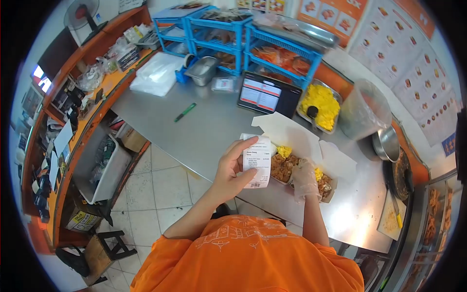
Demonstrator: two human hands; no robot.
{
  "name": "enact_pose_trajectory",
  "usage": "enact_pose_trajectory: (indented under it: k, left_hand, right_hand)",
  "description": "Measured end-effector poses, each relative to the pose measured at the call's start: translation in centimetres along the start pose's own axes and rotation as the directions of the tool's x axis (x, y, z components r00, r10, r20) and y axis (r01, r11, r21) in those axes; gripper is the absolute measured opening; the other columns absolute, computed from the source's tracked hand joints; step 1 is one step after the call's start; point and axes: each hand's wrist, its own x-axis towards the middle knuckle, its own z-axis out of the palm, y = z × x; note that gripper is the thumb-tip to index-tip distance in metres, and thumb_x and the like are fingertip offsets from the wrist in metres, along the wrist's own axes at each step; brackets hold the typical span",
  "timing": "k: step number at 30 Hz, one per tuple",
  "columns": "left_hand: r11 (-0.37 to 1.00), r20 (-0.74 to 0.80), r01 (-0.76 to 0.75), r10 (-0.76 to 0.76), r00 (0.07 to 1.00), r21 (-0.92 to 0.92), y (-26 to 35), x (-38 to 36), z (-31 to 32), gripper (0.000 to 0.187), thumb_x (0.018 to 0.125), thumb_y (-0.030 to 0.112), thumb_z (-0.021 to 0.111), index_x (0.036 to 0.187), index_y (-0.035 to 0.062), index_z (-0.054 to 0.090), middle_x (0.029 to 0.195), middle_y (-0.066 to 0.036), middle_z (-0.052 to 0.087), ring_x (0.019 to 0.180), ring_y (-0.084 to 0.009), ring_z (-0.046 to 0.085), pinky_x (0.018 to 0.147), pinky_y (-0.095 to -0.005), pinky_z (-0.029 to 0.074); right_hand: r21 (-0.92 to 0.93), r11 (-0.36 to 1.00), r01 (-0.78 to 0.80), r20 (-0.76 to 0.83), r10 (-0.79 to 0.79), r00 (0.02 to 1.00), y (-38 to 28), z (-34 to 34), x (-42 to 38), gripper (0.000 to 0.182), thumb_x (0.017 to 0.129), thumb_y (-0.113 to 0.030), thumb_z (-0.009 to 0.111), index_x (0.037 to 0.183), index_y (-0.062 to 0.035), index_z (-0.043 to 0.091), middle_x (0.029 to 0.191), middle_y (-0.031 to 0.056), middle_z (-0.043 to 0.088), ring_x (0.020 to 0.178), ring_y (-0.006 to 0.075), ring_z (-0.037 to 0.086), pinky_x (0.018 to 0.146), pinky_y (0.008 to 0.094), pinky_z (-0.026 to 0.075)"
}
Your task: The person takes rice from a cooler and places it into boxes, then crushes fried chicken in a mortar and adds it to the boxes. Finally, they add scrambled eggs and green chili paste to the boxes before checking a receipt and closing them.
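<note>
Mid-frame, left hand (233, 168) pinches the receipt (258, 160); best held flat while the gloved right hand (304, 177), fingers loosely spread, rests on the box (284, 168).

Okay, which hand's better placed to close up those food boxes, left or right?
Probably the right hand: gloved, it rests on the open food boxes with nothing visibly in it. The left hand is bare and pinches the receipt above the steel counter.

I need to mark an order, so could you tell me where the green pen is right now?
In the head view, the green pen lies on the steel counter, left of the tablet and just right of the clear plastic bags.
</note>
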Motion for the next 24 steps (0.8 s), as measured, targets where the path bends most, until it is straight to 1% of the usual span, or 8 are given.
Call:
enact_pose_trajectory:
  k: [6, 8, 10, 12, 14, 15, 17, 24]
  left_hand:
    - [1.0, -0.113, 0.014, -0.013, 0.994, 0.007, 2.4, -0.4, -7.6, 0.063, 0.077, -0.015, 0.055, 0.137, -0.0007, 0.04, 0.124, -0.009, 0.044, 0.112, -0.0177, 0.055, 0.09, -0.0284, 0.049]
    - [0.996, -0.099, -0.076, 0.081, 0.992, 0.051, 4.5, -0.2, -9.3, 0.064, 0.077, -0.015, 0.054, 0.137, -0.0014, 0.039, 0.123, -0.009, 0.044, 0.113, -0.0188, 0.055, 0.09, -0.0293, 0.049]
    - [0.913, -0.046, -0.387, 0.395, 0.918, 0.126, 5.3, 0.5, -11.1, 0.063, 0.077, -0.013, 0.056, 0.137, -0.0024, 0.039, 0.123, -0.009, 0.045, 0.113, -0.0197, 0.055, 0.09, -0.0303, 0.049]
    - [0.951, -0.108, -0.285, 0.297, 0.949, 0.117, 2.1, 2.8, -14.3, 0.057, 0.081, -0.011, 0.054, 0.136, -0.0012, 0.041, 0.126, -0.012, 0.043, 0.113, -0.0203, 0.053, 0.089, -0.0294, 0.047]
    - [0.94, -0.089, 0.276, -0.263, 0.961, 0.2, -5.5, 3.8, -18.6, 0.059, 0.08, -0.002, 0.062, 0.136, 0.0035, 0.043, 0.133, -0.013, 0.041, 0.119, -0.0275, 0.049, 0.098, -0.0377, 0.042]
    - [0.931, -0.087, 0.306, -0.294, 0.952, 0.198, -9.3, 2.9, -20.7, 0.059, 0.08, -0.002, 0.062, 0.136, 0.0035, 0.043, 0.133, -0.013, 0.041, 0.119, -0.0275, 0.049, 0.098, -0.0377, 0.042]
    - [0.415, 0.152, 0.013, -0.361, 0.92, 0.91, -13.3, 2.4, -23.5, 0.062, 0.076, 0.014, 0.07, 0.134, 0.008, 0.046, 0.144, -0.015, 0.034, 0.128, -0.0343, 0.039, 0.107, -0.0479, 0.029]
    - [0.168, 0.189, -0.128, -0.422, 0.886, 0.977, -11.7, 5.7, -27.7, 0.068, 0.071, 0.031, 0.074, 0.129, 0.0051, 0.048, 0.149, -0.017, 0.029, 0.14, -0.0317, 0.024, 0.111, -0.0549, 0.015]
  right_hand:
    - [-0.069, 0.997, 0.036, -0.045, -0.039, 0.998, -4.3, 7.2, 4.4, 0.025, 0.08, -0.008, 0.053, 0.1, 0.0057, 0.055, 0.097, 0.0315, 0.06, 0.094, 0.0456, 0.059, 0.081, 0.0477, 0.048]
    - [-0.117, 0.99, 0.073, 0.009, -0.073, 0.997, -5.9, 8.8, 5.2, 0.027, 0.079, -0.008, 0.053, 0.103, 0.0058, 0.054, 0.098, 0.0312, 0.06, 0.097, 0.0469, 0.058, 0.084, 0.0483, 0.047]
    - [-0.138, 0.986, 0.09, 0.002, -0.091, 0.996, -7.4, 9.9, 5.7, 0.029, 0.079, -0.008, 0.053, 0.103, 0.0064, 0.054, 0.099, 0.0314, 0.06, 0.098, 0.0473, 0.057, 0.086, 0.0488, 0.046]
    - [-0.13, 0.987, 0.097, -0.013, -0.099, 0.995, -9.0, 10.7, 6.0, 0.03, 0.079, -0.01, 0.053, 0.104, 0.0066, 0.053, 0.101, 0.0321, 0.059, 0.099, 0.0463, 0.057, 0.086, 0.0488, 0.046]
    - [-0.101, 0.995, 0.003, 0.018, -0.001, 1.0, -11.7, 10.4, 6.1, 0.031, 0.079, -0.011, 0.053, 0.105, 0.0066, 0.053, 0.102, 0.0322, 0.059, 0.099, 0.0457, 0.057, 0.086, 0.0484, 0.046]
    - [-0.086, 0.993, -0.081, 0.052, 0.086, 0.995, -12.4, 10.3, 5.8, 0.032, 0.078, -0.012, 0.054, 0.105, 0.0066, 0.053, 0.104, 0.0324, 0.058, 0.1, 0.0451, 0.057, 0.086, 0.0479, 0.045]
    - [-0.119, 0.991, -0.066, 0.044, 0.072, 0.996, -12.8, 10.6, 5.9, 0.032, 0.078, -0.012, 0.053, 0.105, 0.0061, 0.053, 0.104, 0.0322, 0.058, 0.1, 0.0449, 0.057, 0.086, 0.0475, 0.045]
    - [-0.144, 0.981, -0.128, 0.001, 0.129, 0.992, -12.9, 11.5, 7.8, 0.028, 0.077, -0.012, 0.053, 0.099, 0.0037, 0.058, 0.099, 0.03, 0.06, 0.096, 0.045, 0.057, 0.084, 0.048, 0.046]
